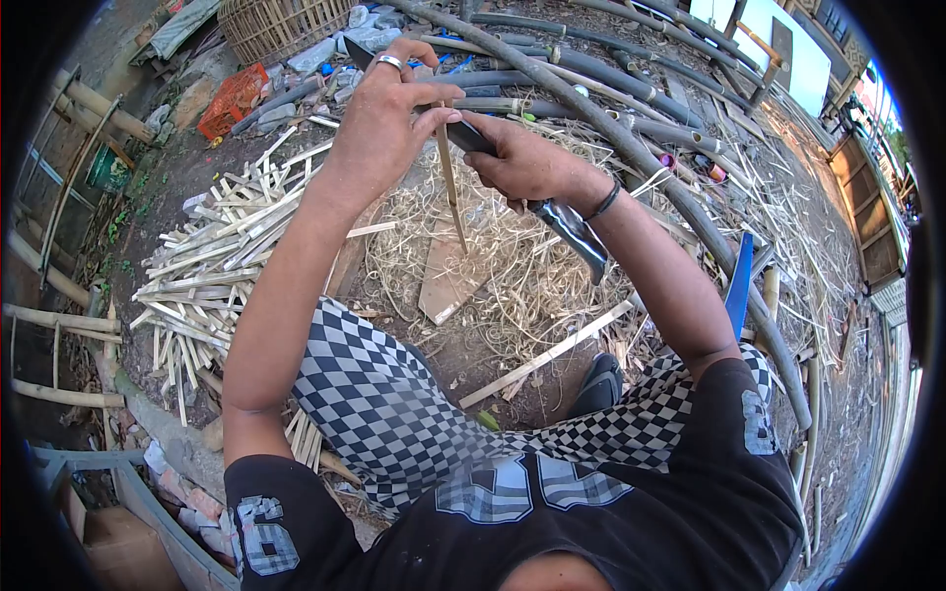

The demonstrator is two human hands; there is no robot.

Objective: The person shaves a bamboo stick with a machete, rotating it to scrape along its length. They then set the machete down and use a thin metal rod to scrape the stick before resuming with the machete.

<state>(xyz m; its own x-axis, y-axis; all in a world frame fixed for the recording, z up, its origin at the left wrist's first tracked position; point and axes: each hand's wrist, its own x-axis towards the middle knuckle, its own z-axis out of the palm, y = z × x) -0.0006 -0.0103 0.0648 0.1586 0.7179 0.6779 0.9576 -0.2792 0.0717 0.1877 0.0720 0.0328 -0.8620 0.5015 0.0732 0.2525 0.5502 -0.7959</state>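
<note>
My left hand [379,123], with a ring on one finger, pinches the top of a thin bamboo strip [452,197] between thumb and fingers. The strip stands nearly upright, its lower end over a flat wooden board [445,281] among the shavings. Wrapped round the handle of a large knife [574,234] is my right hand [527,163]. The dark blade runs up and left, crossing the strip's top right at my left fingertips; its tip shows beyond the left hand. Curly bamboo shavings [532,266] lie under both hands.
A pile of split bamboo strips [222,256] lies on the left. Long dark poles [601,133] cross the ground ahead and to the right. A blue saw-like blade [739,286] stands by my right knee. An orange crate [232,101] and a woven basket [281,30] sit at the back left.
</note>
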